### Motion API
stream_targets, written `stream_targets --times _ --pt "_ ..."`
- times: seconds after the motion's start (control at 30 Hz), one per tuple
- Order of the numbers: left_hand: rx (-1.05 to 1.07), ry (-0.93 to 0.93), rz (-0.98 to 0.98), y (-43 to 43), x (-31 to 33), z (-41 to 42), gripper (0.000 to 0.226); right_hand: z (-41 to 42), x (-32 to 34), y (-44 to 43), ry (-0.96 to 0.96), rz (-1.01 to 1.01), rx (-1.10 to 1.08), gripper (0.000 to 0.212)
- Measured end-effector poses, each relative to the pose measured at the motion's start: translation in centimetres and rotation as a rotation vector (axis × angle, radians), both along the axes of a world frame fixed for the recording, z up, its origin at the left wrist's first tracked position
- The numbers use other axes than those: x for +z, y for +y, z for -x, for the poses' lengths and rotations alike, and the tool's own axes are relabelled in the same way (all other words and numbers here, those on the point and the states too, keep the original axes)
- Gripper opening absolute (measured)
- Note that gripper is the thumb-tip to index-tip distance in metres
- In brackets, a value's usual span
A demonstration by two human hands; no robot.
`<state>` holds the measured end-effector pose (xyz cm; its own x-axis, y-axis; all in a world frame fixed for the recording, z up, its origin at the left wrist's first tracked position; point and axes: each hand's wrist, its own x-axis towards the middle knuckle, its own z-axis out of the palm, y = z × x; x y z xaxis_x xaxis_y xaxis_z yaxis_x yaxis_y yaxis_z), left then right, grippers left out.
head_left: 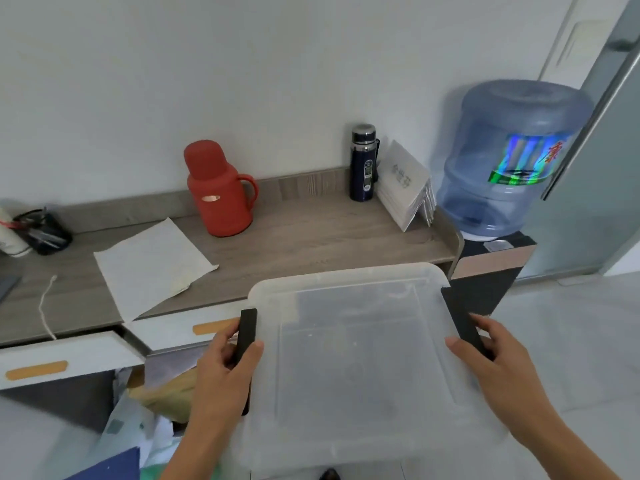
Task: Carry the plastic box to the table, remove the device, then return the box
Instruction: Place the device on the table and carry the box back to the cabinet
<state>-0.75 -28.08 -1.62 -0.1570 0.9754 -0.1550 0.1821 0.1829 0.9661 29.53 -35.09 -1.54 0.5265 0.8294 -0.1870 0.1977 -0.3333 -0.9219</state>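
A translucent white plastic box (353,358) with a closed lid and a black latch on each side is held in the air in front of me, at the near right end of a grey wooden counter (311,237). My left hand (225,372) grips its left latch and my right hand (498,362) grips its right latch. The cloudy lid hides whatever is inside; no device is visible.
On the counter stand a red thermos jug (216,190), a dark blue flask (363,164), a stack of white cards (405,188), a sheet of paper (152,265) and a black pen holder (45,230). A water dispenser with a blue bottle (509,157) stands right. Open drawers (69,358) and bags lie lower left.
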Motion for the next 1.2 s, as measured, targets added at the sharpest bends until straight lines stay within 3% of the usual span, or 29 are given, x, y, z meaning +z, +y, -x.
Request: stream_targets --times 0.27,0.47,0.77,1.03,1.1,1.2 --pt "-0.023 -0.014 -0.077 14.0 2.2 -2.6 0.041 -2.4 3.2 13.5 -0.147 -0.02 0.039 0.052" --pt "0.027 0.079 -0.109 21.5 1.7 -5.1 0.048 -5.2 3.1 23.8 -0.242 -0.046 0.161 0.055" --pt "0.102 0.15 -0.04 29.1 0.8 -7.4 0.053 -7.8 1.1 34.3 -0.147 -0.003 0.36 0.061" --pt "0.122 0.193 -0.036 31.8 0.1 -7.5 0.045 -8.7 -0.2 36.4 -0.116 0.029 0.39 0.063" --pt "0.111 0.185 -0.044 32.1 0.1 -7.4 0.043 -8.5 0.0 36.4 -0.218 0.069 0.402 0.066" --pt "0.078 0.15 -0.022 32.0 -0.2 -6.9 0.038 -8.5 0.8 36.5 -0.561 0.17 0.459 0.071"
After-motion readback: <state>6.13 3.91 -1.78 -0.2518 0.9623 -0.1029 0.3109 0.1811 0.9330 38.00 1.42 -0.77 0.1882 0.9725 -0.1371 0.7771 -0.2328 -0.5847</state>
